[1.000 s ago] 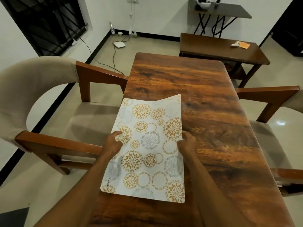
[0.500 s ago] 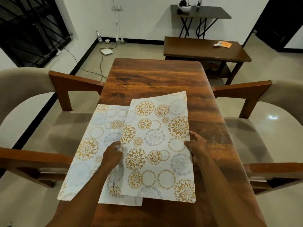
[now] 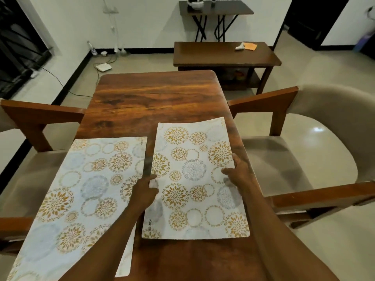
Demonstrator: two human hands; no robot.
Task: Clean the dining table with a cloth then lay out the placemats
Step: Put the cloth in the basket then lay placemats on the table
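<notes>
Two white placemats with gold and grey flower circles are on the brown wooden dining table (image 3: 154, 98). The left placemat (image 3: 77, 199) lies flat and hangs over the table's left edge. The right placemat (image 3: 194, 179) sits on the right half, with its far end slightly raised. My left hand (image 3: 144, 191) pinches the right placemat's left edge. My right hand (image 3: 237, 171) grips its right edge, thumb on top.
Beige armchairs with wooden arms stand close on the left (image 3: 40, 118) and right (image 3: 304, 138). Beyond the table is a low wooden table (image 3: 223, 55) carrying an orange item (image 3: 249, 46). A dark console (image 3: 215, 9) stands against the wall, and cables lie on the floor at the back left.
The stacked placemats have come apart. One now lies on the left side, and both hands have carried the other to the right half of the table.
</notes>
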